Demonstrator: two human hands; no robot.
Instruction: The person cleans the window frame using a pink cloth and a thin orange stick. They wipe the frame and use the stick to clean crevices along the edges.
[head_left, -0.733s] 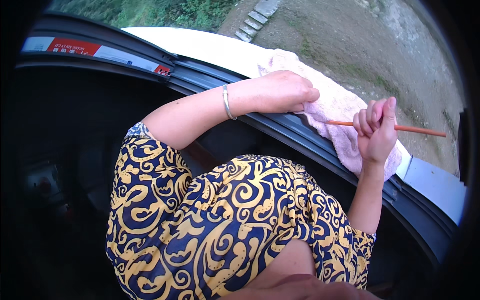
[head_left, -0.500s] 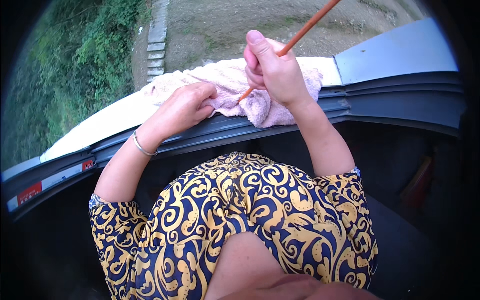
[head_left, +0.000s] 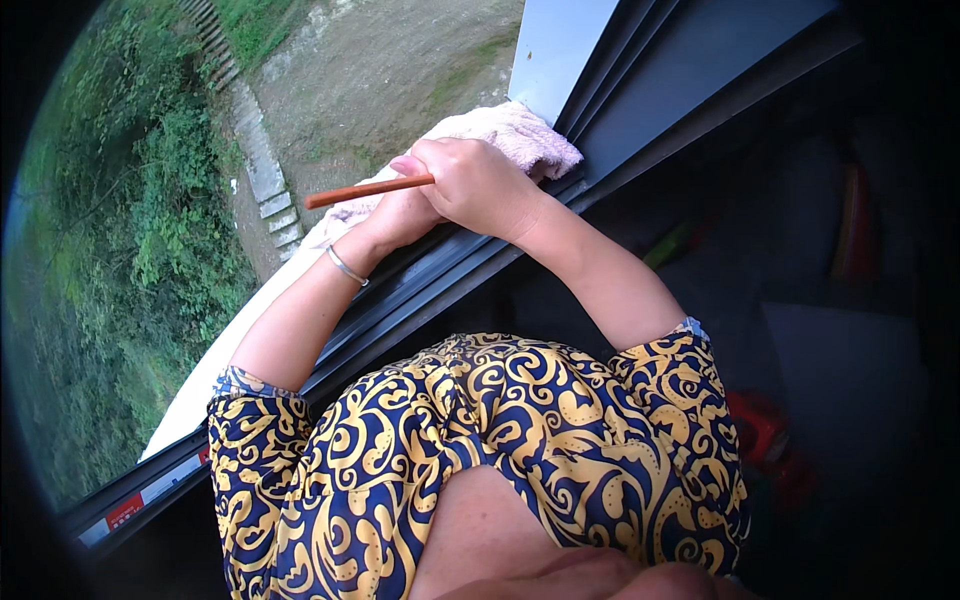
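Note:
My right hand [head_left: 480,185] is wrapped round a slim reddish-brown stick [head_left: 365,190], whose visible end points left over my left wrist area. It lies over the front of my left hand [head_left: 402,218], whose fingers are hidden beneath it. Under both hands a pale pink towel [head_left: 515,130] is bunched along the window sill, draping over its edge. Where the stick's other end goes is covered by my right hand. A silver bangle [head_left: 346,266] sits on my left wrist.
The white outer ledge [head_left: 235,345] and dark window track [head_left: 395,290] run diagonally before me. Outside, far below, are steps [head_left: 262,165], bare ground and green trees [head_left: 150,220]. Behind the frame on the right, a red object [head_left: 762,425] lies in the dark interior.
The stick has swung from pointing up and right to pointing left. My right hand has moved left and down onto my left hand. The view has turned, so the sill now slants more.

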